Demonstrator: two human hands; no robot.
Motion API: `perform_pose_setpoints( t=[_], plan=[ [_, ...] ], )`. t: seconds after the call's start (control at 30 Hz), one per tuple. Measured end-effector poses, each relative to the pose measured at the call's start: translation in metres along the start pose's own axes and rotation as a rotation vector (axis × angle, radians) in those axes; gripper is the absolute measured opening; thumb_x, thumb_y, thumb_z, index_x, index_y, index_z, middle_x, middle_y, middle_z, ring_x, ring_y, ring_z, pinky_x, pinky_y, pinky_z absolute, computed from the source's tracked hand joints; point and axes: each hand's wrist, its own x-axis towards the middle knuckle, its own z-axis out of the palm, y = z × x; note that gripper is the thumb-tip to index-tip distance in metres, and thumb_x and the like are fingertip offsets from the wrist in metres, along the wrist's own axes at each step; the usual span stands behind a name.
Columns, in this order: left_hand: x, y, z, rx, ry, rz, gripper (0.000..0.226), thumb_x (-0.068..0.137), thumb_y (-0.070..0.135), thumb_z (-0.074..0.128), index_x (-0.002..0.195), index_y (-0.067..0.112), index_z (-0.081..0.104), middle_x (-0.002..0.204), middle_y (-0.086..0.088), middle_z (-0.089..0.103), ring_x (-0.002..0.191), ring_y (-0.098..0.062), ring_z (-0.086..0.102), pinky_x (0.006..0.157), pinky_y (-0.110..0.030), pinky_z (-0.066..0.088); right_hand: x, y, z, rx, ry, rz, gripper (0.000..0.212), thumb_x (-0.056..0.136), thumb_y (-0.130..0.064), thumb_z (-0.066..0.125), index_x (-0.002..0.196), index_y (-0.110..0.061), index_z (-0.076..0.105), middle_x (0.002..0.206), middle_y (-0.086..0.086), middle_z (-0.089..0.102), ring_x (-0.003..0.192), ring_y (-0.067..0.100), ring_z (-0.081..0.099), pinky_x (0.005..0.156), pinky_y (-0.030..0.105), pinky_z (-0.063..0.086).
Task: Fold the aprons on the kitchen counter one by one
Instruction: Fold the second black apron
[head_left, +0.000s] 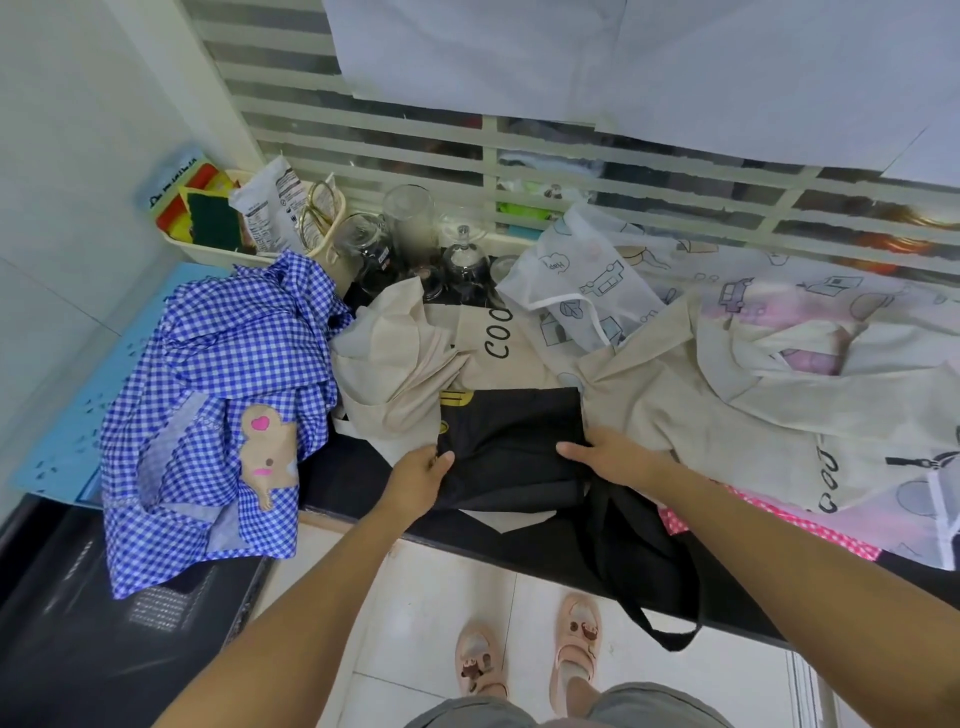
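A black apron (511, 441), folded into a small rectangle, lies on the dark counter (343, 478) at its front edge. My left hand (418, 478) grips its left edge, thumb on top. My right hand (610, 454) rests on its right side with the fingers laid over the cloth. Its black straps (639, 561) hang over the counter's edge. A blue checked apron (218, 405) with a bear patch is heaped at the left. Beige aprons (400, 358) (727, 395) printed "COO" lie behind and to the right. A translucent printed apron (587, 280) lies at the back.
Glass jars (410, 239) stand at the back by the slatted window. A cream basket (208, 249) with sponges and packets sits at the back left. A blue mat (78, 415) covers the left end. Pink checked cloth (779, 530) shows at the right. My feet stand on white floor tiles.
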Motion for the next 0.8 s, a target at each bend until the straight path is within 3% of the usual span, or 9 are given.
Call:
perform_pose_setpoints(
  t=[0.13,0.23,0.3,0.37,0.43,0.5,0.57,0.63,0.8],
  plan=[
    [-0.002,0.010,0.002,0.170,0.054,0.008,0.039,0.101,0.027,0.043,0.064,0.018,0.036,0.065,0.001,0.045,0.067,-0.015,0.044,0.062,-0.026,0.028,-0.001,-0.002,0.013,-0.211,0.295,-0.025,0.046,0.095,-0.035,0.054,0.130,-0.005,0.047,0.127,0.012,0.055,0.119,0.028,0.052,0.100,0.034,0.040],
    [0.000,0.011,0.003,0.157,0.056,-0.031,0.042,0.100,0.026,0.047,0.062,0.015,0.035,0.061,0.002,0.042,0.058,-0.010,0.039,0.052,-0.023,0.026,-0.018,-0.013,0.025,-0.616,0.565,-0.373,0.070,0.089,-0.038,0.061,0.144,-0.009,0.030,0.148,0.012,0.033,0.135,0.029,0.032,0.113,0.038,0.027],
    [0.004,0.011,0.001,0.038,0.044,-0.109,0.042,0.098,0.025,0.051,0.061,0.013,0.035,0.059,-0.002,0.042,0.056,-0.012,0.040,0.053,-0.024,0.028,-0.023,-0.015,0.035,-0.824,0.390,-0.592,0.085,0.088,-0.045,0.059,0.152,-0.015,0.013,0.159,0.003,0.007,0.147,0.024,0.007,0.121,0.040,0.006],
    [0.000,0.018,0.001,0.027,0.044,-0.143,0.034,0.095,0.023,0.056,0.067,0.011,0.042,0.065,-0.006,0.047,0.064,-0.020,0.050,0.059,-0.029,0.033,-0.020,-0.008,0.047,-0.993,0.173,-0.581,0.091,0.091,-0.041,0.057,0.152,-0.020,-0.006,0.156,-0.004,-0.015,0.146,0.017,-0.010,0.117,0.034,-0.010],
    [-0.008,0.028,-0.002,0.211,0.121,-0.083,0.021,0.092,0.021,0.061,0.102,0.006,0.051,0.095,-0.011,0.056,0.094,-0.028,0.058,0.070,-0.030,0.042,-0.014,0.004,0.049,-1.040,0.119,-0.501,0.089,0.093,-0.024,0.055,0.151,-0.021,-0.013,0.157,-0.001,-0.019,0.147,0.019,-0.012,0.113,0.031,-0.013],
    [-0.014,0.035,-0.001,0.483,0.208,0.154,0.066,0.089,0.018,0.063,0.144,0.006,0.028,0.140,-0.013,0.039,0.128,-0.028,0.043,0.096,-0.033,0.044,-0.010,0.010,0.047,-1.029,0.109,-0.466,0.086,0.093,-0.012,0.049,0.151,-0.021,-0.015,0.158,0.000,-0.019,0.147,0.018,-0.012,0.112,0.030,-0.012],
    [-0.017,0.040,0.001,0.651,0.076,0.472,0.082,0.086,0.016,0.058,0.153,0.015,0.010,0.160,-0.008,0.009,0.146,-0.027,0.011,0.119,-0.039,0.019,-0.009,0.012,0.045,-1.014,0.096,-0.470,0.083,0.093,-0.008,0.044,0.151,-0.021,-0.015,0.158,-0.001,-0.019,0.147,0.017,-0.012,0.112,0.029,-0.011],
    [-0.020,0.040,0.012,0.845,-0.153,0.588,0.085,0.087,0.026,0.052,0.154,0.022,-0.001,0.159,0.000,-0.012,0.147,-0.022,-0.012,0.118,-0.038,-0.009,-0.008,0.012,0.042,-1.016,0.081,-0.486,0.079,0.094,-0.008,0.041,0.151,-0.020,-0.012,0.159,-0.001,-0.017,0.147,0.017,-0.011,0.112,0.028,-0.011],
    [-0.023,0.027,0.022,0.923,-0.251,0.536,0.078,0.094,0.017,0.046,0.152,0.020,-0.007,0.160,0.002,-0.009,0.148,-0.020,-0.008,0.114,-0.028,-0.012,-0.017,0.015,0.026,-0.936,-0.027,-0.466,0.071,0.095,-0.006,0.041,0.153,-0.026,0.005,0.160,-0.006,0.002,0.148,0.013,0.002,0.117,0.026,0.002]
  ],
)
